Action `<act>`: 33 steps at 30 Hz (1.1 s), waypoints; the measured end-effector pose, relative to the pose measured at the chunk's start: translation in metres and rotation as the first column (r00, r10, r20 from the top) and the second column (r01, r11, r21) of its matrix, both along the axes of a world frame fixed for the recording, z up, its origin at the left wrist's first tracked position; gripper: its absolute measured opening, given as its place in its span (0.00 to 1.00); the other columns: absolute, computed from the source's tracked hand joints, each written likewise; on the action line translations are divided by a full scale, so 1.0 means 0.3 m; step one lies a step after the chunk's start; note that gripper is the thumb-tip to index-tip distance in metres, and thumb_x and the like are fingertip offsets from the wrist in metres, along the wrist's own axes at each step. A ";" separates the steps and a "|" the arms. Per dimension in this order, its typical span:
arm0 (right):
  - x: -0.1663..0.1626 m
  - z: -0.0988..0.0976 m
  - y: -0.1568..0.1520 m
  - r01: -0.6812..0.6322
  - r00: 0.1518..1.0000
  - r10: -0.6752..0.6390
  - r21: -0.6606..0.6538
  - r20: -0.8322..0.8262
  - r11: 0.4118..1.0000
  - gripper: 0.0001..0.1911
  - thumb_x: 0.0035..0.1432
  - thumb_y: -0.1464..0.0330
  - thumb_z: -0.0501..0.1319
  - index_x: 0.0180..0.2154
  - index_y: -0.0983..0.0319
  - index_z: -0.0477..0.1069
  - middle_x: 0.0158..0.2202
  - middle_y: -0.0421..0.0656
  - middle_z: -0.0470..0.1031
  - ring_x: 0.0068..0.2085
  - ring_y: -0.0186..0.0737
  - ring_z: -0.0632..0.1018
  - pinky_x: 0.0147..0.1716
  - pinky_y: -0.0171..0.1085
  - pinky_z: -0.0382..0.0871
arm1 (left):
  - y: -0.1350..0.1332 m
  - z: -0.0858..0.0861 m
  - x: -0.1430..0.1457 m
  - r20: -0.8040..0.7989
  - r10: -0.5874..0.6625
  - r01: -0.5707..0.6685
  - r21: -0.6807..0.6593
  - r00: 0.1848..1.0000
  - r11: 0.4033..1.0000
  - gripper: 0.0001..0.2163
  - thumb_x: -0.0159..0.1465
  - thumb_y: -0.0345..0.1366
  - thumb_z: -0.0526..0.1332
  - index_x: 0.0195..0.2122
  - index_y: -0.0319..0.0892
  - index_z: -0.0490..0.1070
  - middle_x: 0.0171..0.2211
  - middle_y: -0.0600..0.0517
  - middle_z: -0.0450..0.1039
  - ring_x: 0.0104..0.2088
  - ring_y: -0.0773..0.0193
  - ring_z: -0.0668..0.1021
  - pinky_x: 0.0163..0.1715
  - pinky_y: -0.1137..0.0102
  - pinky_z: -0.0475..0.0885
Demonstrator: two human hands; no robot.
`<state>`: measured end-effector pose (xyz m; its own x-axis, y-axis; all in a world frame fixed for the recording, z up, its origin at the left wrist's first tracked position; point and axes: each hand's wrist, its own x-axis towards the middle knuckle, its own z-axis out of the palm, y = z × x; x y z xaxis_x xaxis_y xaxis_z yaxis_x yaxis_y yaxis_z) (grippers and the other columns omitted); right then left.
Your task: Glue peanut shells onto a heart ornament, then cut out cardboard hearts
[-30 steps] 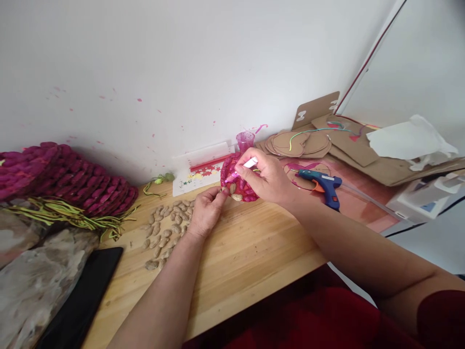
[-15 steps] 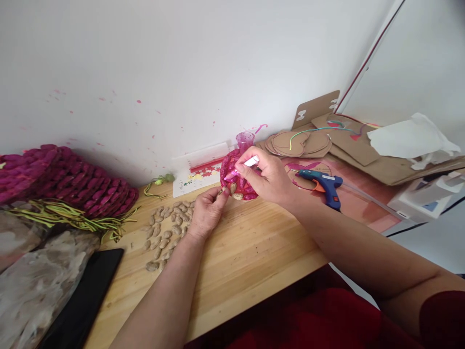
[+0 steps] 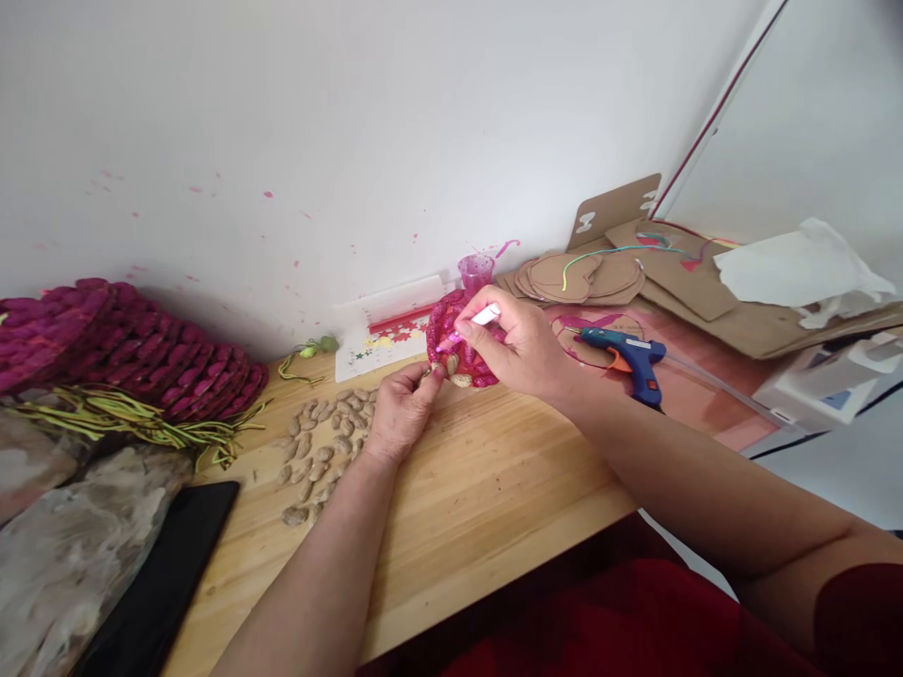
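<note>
Fingers hold one brush (apparently) at one pink peanut piece.

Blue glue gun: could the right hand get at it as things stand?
Probably yes: the blue glue gun lies near the right hand, nothing visible covering it, though that hand holds a white-handled tool and may have to release it first.

White-and-pink tool, magenta peanut piece, tan peanuts
</note>
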<state>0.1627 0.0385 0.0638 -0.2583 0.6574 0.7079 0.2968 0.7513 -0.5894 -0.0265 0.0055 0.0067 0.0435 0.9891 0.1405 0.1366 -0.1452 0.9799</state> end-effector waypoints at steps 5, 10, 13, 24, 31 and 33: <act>-0.002 0.001 -0.002 -0.010 1.000 0.010 0.007 -0.011 1.000 0.06 0.67 0.66 0.61 0.35 0.59 0.69 0.29 0.39 0.76 0.34 0.38 0.76 0.38 0.38 0.68 | -0.001 0.004 0.004 -0.036 0.015 -0.014 0.008 0.999 1.000 0.18 0.63 0.50 0.66 0.34 0.38 0.82 0.28 0.53 0.76 0.33 0.62 0.73 0.37 0.71 0.67; -0.012 -0.002 -0.017 0.031 0.999 -0.033 0.064 0.025 0.997 0.06 0.67 0.67 0.61 0.35 0.58 0.69 0.31 0.40 0.75 0.34 0.38 0.74 0.36 0.38 0.67 | -0.001 0.011 0.007 -0.008 0.038 -0.038 -0.004 0.999 0.999 0.18 0.62 0.50 0.66 0.37 0.38 0.82 0.29 0.52 0.77 0.33 0.62 0.74 0.35 0.71 0.67; -0.021 -0.011 -0.018 0.011 0.998 -0.018 0.136 0.055 0.991 0.06 0.66 0.67 0.61 0.34 0.58 0.68 0.30 0.40 0.75 0.34 0.39 0.74 0.36 0.38 0.66 | -0.003 0.012 0.005 0.010 0.057 -0.056 -0.031 0.998 0.998 0.19 0.61 0.51 0.66 0.38 0.37 0.83 0.26 0.53 0.76 0.29 0.64 0.72 0.31 0.72 0.66; -0.018 -0.015 -0.013 0.029 0.998 -0.034 0.118 0.043 0.993 0.05 0.67 0.68 0.61 0.35 0.59 0.68 0.31 0.41 0.75 0.34 0.39 0.74 0.37 0.38 0.66 | -0.003 0.011 0.006 0.009 0.072 -0.072 -0.051 0.997 0.996 0.19 0.60 0.52 0.66 0.36 0.38 0.82 0.22 0.55 0.71 0.24 0.67 0.67 0.26 0.72 0.62; -0.021 -0.021 -0.011 0.046 0.998 -0.050 0.121 0.034 0.992 0.05 0.66 0.67 0.61 0.35 0.59 0.69 0.32 0.41 0.75 0.34 0.39 0.74 0.36 0.38 0.66 | -0.004 0.010 0.006 0.019 0.080 -0.078 -0.074 0.997 0.994 0.19 0.60 0.52 0.67 0.35 0.39 0.81 0.18 0.55 0.67 0.25 0.65 0.69 0.25 0.72 0.63; -0.019 -0.022 -0.010 0.058 0.998 -0.061 0.104 0.027 0.993 0.05 0.67 0.67 0.61 0.36 0.59 0.69 0.32 0.41 0.75 0.34 0.39 0.73 0.35 0.38 0.66 | -0.004 0.010 0.007 0.032 0.069 -0.066 -0.074 0.997 0.995 0.19 0.60 0.52 0.67 0.36 0.39 0.81 0.18 0.56 0.67 0.25 0.65 0.69 0.26 0.72 0.63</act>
<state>0.1570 0.0354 0.0573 -0.2432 0.5962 0.7651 0.3595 0.7880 -0.4998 -0.0244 0.0042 0.0096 -0.0274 0.9973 0.0685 0.1094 -0.0652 0.9919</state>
